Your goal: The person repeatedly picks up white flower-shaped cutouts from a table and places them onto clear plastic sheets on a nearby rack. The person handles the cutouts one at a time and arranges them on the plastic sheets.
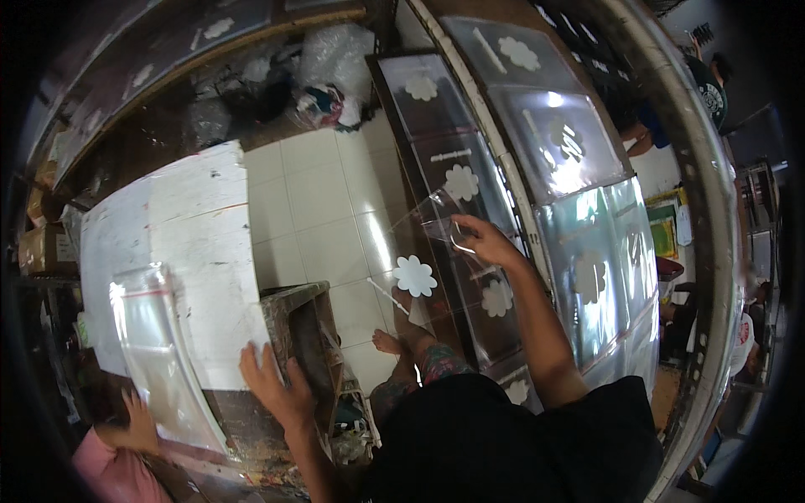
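- Lying under the left hand point(272, 384), a white board point(180, 268) spreads away from the flat, open palm, which grips nothing.
- Beside that hand lies a clear bag point(151, 352).
- Pinched in the right hand point(482, 241), a clear sheet point(419, 251) hangs below, its white flower point(415, 276) lowest.

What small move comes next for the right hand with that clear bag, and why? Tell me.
Probably carry the clear bag left toward the white board. The right hand holds it lifted over the floor, clear of the row of bags; the left hand rests at the board's edge.
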### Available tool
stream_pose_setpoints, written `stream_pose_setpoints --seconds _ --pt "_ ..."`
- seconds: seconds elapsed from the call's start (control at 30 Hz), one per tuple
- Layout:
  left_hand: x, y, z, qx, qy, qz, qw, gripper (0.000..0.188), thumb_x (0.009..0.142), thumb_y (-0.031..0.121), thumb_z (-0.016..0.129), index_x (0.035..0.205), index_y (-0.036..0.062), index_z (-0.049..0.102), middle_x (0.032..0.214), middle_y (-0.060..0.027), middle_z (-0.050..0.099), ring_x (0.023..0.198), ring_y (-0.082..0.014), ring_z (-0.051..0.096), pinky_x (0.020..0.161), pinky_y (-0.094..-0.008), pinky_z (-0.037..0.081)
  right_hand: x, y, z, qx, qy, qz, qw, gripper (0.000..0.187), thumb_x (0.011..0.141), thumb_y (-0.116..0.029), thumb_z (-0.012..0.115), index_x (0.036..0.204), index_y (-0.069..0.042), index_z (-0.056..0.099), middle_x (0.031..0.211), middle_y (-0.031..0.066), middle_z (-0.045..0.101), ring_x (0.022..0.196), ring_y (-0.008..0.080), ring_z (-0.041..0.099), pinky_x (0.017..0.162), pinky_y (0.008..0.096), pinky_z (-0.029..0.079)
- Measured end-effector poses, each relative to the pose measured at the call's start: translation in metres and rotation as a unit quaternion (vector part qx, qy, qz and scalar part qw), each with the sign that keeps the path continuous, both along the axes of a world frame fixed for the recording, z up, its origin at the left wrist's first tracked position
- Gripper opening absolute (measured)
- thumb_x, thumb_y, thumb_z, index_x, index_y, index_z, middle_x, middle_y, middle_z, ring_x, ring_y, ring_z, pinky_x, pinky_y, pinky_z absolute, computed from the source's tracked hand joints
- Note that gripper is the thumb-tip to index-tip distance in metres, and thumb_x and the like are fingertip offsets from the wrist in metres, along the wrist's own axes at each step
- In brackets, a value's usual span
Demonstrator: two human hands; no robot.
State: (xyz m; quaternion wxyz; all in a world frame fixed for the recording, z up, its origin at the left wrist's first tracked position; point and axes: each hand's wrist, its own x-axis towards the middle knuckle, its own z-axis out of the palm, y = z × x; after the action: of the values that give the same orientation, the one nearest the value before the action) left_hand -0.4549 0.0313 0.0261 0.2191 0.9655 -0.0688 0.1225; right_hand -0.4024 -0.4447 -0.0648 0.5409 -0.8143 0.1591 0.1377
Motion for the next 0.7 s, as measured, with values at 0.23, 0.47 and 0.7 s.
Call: stream_pose_setpoints --seconds 0.23,0.47,0.7 --pt "-0.001 0.008 -0.045 0.103 0.034 0.043 0.993 0.058 0.089 0.018 0.067 0.138 -0.0044 0.047 0.152 -0.0311 0.034 0.141 -0.0510 0.032 0.116 -0.0588 0.026 0.081 -0.031 -0.086 -0.026 0.022 0.009 0.999 0.061 0.088 0.003 0.063 0.146 -0.008 0.049 0.136 0.0100 0.058 0.104 0.0157 0.065 0.086 0.0313 0.054" --pt "0.006 -0.015 -0.035 0.151 0.069 0.102 0.981 0.065 0.094 0.042 0.066 0.137 -0.0029 0.045 0.143 -0.0341 0.042 0.134 -0.0476 0.043 0.110 -0.0596 0.035 0.099 -0.112 -0.126 0.075 -0.046 -0.268 0.959 0.063 0.090 -0.005 0.062 0.149 -0.006 0.042 0.150 0.0085 0.046 0.115 0.0203 0.063 0.096 0.0316 0.047" --pt "0.015 -0.019 -0.032 0.249 0.078 0.098 0.960 0.064 0.094 0.043 0.066 0.136 -0.0011 0.044 0.140 -0.0314 0.045 0.129 -0.0484 0.047 0.107 -0.0592 0.039 -0.024 -0.243 -0.225 -0.168 -0.154 -0.362 0.904 0.054 0.092 0.001 0.058 0.143 -0.004 0.041 0.143 0.0103 0.046 0.132 0.0311 0.052 0.101 0.0371 0.049"
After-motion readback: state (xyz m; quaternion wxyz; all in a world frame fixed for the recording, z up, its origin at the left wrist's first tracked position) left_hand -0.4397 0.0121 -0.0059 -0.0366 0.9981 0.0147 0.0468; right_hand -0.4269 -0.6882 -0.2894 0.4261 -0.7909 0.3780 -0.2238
